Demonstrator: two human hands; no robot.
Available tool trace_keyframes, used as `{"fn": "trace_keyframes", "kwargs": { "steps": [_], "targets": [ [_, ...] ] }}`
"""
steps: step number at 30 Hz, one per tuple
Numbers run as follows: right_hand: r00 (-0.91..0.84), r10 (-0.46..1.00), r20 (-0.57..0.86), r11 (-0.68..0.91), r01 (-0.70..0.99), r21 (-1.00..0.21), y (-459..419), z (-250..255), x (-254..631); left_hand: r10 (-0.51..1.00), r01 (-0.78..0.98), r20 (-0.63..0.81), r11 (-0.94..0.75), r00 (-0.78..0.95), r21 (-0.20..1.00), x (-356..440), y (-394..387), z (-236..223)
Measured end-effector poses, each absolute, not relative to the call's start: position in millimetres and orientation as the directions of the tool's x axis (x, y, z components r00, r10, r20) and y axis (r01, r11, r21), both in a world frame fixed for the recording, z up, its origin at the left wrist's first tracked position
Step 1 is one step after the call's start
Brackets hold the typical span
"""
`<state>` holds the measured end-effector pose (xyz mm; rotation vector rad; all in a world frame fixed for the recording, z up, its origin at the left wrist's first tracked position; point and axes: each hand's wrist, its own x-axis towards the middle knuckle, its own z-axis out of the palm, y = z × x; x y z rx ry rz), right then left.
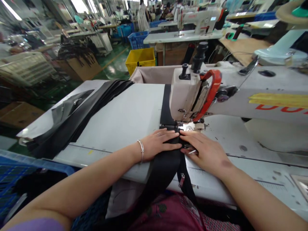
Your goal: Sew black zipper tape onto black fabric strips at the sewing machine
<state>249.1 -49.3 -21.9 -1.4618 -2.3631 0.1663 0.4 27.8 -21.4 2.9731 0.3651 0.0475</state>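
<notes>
My left hand (160, 144) lies flat with fingers stretched over a wide black fabric strip (166, 163), just left of the needle area. My right hand (204, 150) is partly curled, its fingertips pressing a black zipper (185, 170) against the strip's right edge. A thin silvery tool (192, 152) sticks out between its thumb and fingers; its kind cannot be made out. The zipper's metal pull hangs near the table's front edge. Directly ahead of my fingertips is the lit presser foot (180, 124) of the sewing machine (186, 93), on top of the black material.
Black zippered pieces (89, 106) lie piled on the left of the white table (122, 112). A blue basket (36, 160) stands at lower left. Behind the table are a yellow bin (141, 59), another sewing machine (199, 21) and a person (142, 16).
</notes>
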Motion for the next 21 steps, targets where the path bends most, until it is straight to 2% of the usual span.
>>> {"fn": "trace_keyframes", "kwargs": {
  "steps": [10, 21],
  "targets": [
    [-0.411, 0.882, 0.228, 0.465, 0.835, -0.295, -48.9, -20.9, 250.3, 0.227, 0.223, -0.004, -0.956, 0.974, 0.188, 0.4, 28.2, -15.7],
    [-0.391, 0.9, 0.193, 0.431, 0.867, -0.25, -48.5, -19.6, 246.5, 0.224, 0.217, 0.025, -0.962, 0.974, 0.165, 1.2, 28.9, -18.7]
  ]
}}
